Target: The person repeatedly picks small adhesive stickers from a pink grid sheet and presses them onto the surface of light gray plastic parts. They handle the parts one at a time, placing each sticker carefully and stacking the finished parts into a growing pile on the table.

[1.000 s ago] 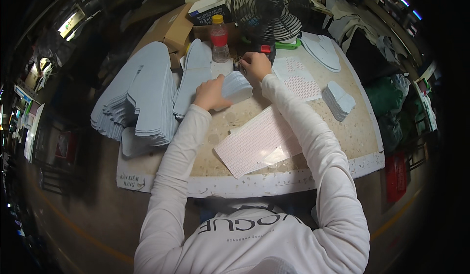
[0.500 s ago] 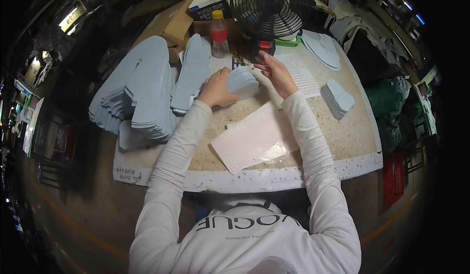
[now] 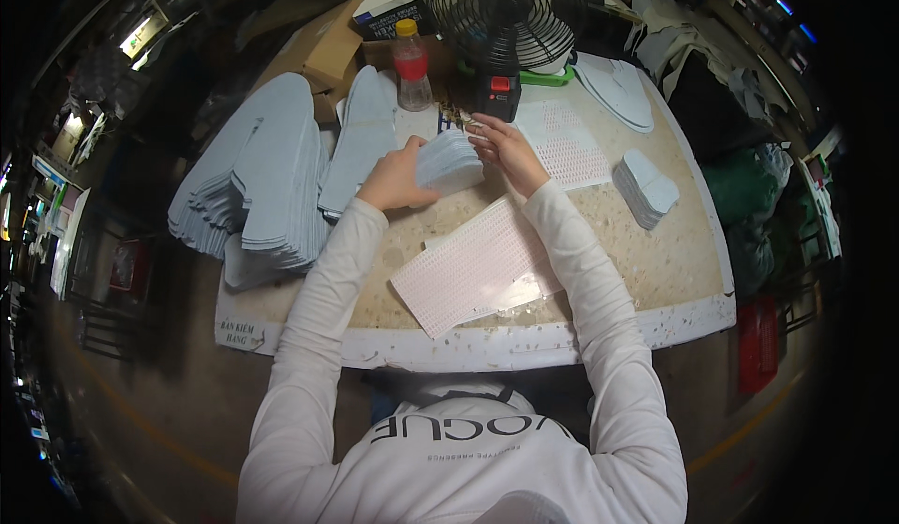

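A thick stack of small pale blue-grey cut pieces with rounded ends (image 3: pixel 451 166) stands on its edge, slightly fanned, on the table beyond the paper sheets. My left hand (image 3: pixel 398 179) grips its left end, thumb on the near side and fingers over the far side. At the stack's right end is my right hand (image 3: pixel 513 154), its fingers stretched out and slightly bent, the tips at the upper right edge. Whether they press on it I cannot tell. Just nearer lies a printed sheet in clear plastic (image 3: pixel 468 266), partly under my right forearm.
Tall piles of insole-shaped pieces (image 3: pixel 281 168) fill the table's left side, with a narrower pile (image 3: pixel 361 140) beside them. Behind stand a bottle (image 3: pixel 412 79), a black fan (image 3: pixel 506 18) and a cardboard box (image 3: pixel 323 46). A small stack (image 3: pixel 646 190) lies right of another printed sheet (image 3: pixel 562 140).
My right hand has come down and left to the stack's right end, its fingers closer together. My left hand still grips the stack. The whole view has shifted slightly.
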`<state>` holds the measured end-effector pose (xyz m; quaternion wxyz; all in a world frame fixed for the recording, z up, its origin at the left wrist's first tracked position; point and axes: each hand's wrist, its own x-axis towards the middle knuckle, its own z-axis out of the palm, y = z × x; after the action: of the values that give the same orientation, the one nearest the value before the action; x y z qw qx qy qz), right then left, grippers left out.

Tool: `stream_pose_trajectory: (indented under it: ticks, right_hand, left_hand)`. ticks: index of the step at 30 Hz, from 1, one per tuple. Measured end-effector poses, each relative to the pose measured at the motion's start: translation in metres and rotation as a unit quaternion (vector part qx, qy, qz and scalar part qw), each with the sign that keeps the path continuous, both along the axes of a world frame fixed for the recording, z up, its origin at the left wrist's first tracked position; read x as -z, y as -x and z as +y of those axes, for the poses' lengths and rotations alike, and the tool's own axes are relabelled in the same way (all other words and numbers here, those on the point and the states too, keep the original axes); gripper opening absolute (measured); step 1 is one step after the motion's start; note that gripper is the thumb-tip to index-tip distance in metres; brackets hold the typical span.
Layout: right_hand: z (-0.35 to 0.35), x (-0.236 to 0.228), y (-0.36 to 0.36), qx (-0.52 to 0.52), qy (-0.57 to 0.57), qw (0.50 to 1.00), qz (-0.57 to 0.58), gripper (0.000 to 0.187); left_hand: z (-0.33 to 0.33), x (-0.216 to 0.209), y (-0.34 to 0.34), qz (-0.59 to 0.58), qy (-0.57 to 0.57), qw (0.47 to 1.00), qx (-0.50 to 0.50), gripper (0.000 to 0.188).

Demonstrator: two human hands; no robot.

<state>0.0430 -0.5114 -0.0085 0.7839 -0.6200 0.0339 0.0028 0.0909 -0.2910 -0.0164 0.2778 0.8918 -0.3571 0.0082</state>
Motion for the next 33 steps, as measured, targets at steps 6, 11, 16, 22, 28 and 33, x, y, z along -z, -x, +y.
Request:
stream_pose_trajectory:
  ticks: [6,11,16,22,28,33]
  right_hand:
    - [-0.043,-0.005,-0.001,0.104,0.001,0.993,-0.054,0.033]
    - [-0.049,-0.017,0.000,0.079,-0.096,0.988,-0.088,0.044]
    - [0.002,-0.017,0.024,-0.103,-0.117,0.981,-0.117,0.084]
    - [-0.029,-0.065,0.029,-0.138,0.041,0.953,-0.267,0.105]
    - [-0.017,-0.087,0.051,-0.195,0.400,0.821,-0.357,0.096]
    - [-0.023,-0.100,0.064,-0.235,0.305,0.849,-0.364,0.051]
  left_hand:
    - [0.001,-0.010,-0.001,0.022,-0.047,0.998,-0.025,0.073]
    - [-0.011,-0.022,0.022,0.453,0.376,0.808,0.026,0.073]
    - [-0.026,-0.034,0.045,0.617,0.549,0.531,0.190,0.075]
    - [-0.009,-0.052,0.034,0.558,0.445,0.700,0.015,0.071]
    - [-0.036,-0.038,0.058,0.445,0.188,0.860,0.166,0.070]
    - [-0.027,-0.034,0.047,0.657,0.331,0.676,0.034,0.059]
